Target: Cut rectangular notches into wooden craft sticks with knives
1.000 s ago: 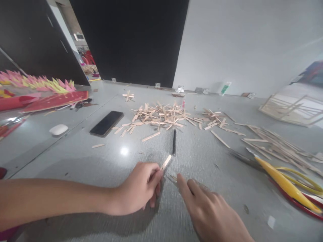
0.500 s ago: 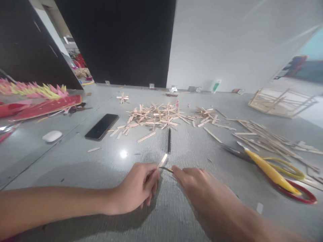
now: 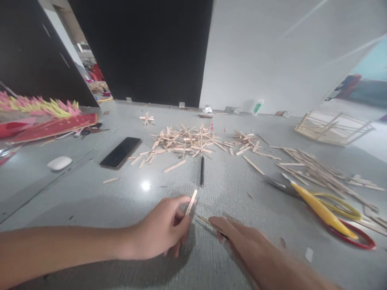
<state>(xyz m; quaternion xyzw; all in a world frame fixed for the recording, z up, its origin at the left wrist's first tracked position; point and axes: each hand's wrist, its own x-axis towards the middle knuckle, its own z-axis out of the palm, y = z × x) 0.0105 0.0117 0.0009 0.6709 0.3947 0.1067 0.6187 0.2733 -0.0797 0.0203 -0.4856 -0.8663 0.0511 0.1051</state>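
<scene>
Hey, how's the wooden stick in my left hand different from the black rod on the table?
The wooden stick is pale, while the black rod is dark. The wooden stick is held in your left hand; the black rod lies loose on the table. The wooden stick slants rightward; the black rod points nearly straight away from you. Both look long and narrow.

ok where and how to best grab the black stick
Probably pinch the black stick mid-length from above, by its left and right sides: it looks slim and lies lengthwise away from the camera, its far end near the wooden pieces.
</scene>
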